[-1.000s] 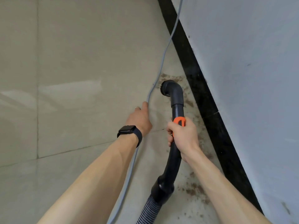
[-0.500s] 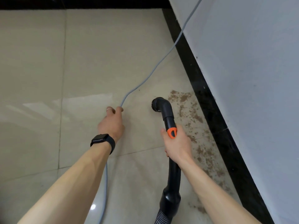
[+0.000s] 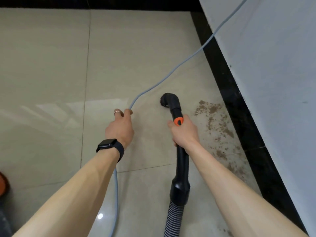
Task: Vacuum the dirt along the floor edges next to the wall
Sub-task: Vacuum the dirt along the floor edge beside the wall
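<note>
My right hand point(image 3: 185, 131) grips the black vacuum wand point(image 3: 182, 159) just below its orange button. The curved nozzle point(image 3: 170, 100) with a small brush points at the beige tiled floor, left of the brown dirt point(image 3: 215, 120) scattered beside the black skirting point(image 3: 239, 106). My left hand point(image 3: 120, 128), with a ring and a black watch on the wrist, holds the grey power cord point(image 3: 171, 72). The cord runs from my fingers up and right toward the grey wall point(image 3: 273, 57). More dirt point(image 3: 234, 168) lies further along the skirting toward me.
A ribbed hose point(image 3: 172, 219) continues from the wand to the bottom edge. An orange and dark object point(image 3: 3, 185) shows at the lower left edge. Another black skirting strip point(image 3: 102, 3) runs along the far wall. Open tiled floor point(image 3: 47, 65) stretches to the left.
My left hand has pulled the cord leftward, away from the wall. The nozzle has moved left off the dirt patch, which now lies uncovered to its right.
</note>
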